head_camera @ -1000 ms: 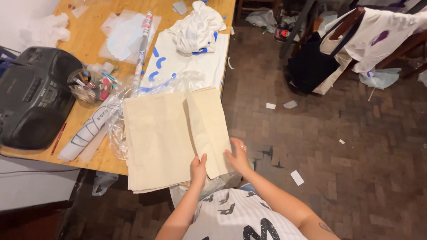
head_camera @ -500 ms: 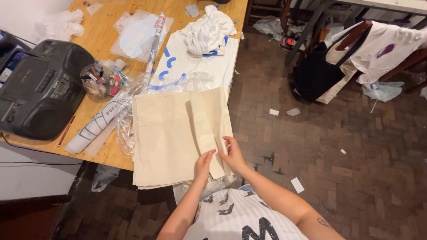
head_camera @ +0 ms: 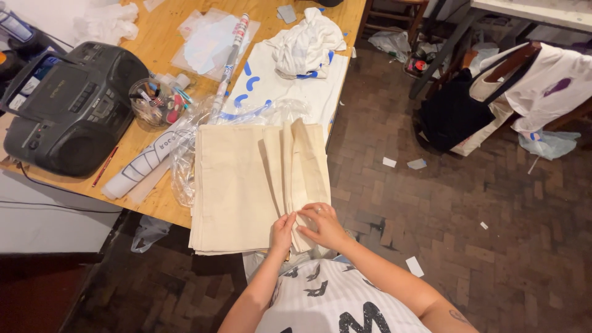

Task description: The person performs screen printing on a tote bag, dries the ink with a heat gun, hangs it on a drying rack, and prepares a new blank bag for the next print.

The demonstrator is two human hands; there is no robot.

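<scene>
Cream cloth (head_camera: 237, 185), stacked at the desk's (head_camera: 154, 203) near edge, is pinched at its lower right corner by both hands: the left hand (head_camera: 283, 233) and right hand (head_camera: 320, 225) each have the grip clamped on a folded strip. Clear plastic (head_camera: 185, 166) lies just beside the stack; a black radio (head_camera: 68, 108) sits well apart.

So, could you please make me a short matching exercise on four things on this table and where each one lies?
Things:
1. Radio
2. Cream cloth stack
3. Glass jar
4. Crumpled white cloth

Places:
A. Under both hands, at the near edge
B. Far end of the table
C. Left end of the table
D. Just right of the radio

Pairs: 1-C, 2-A, 3-D, 4-B
</scene>
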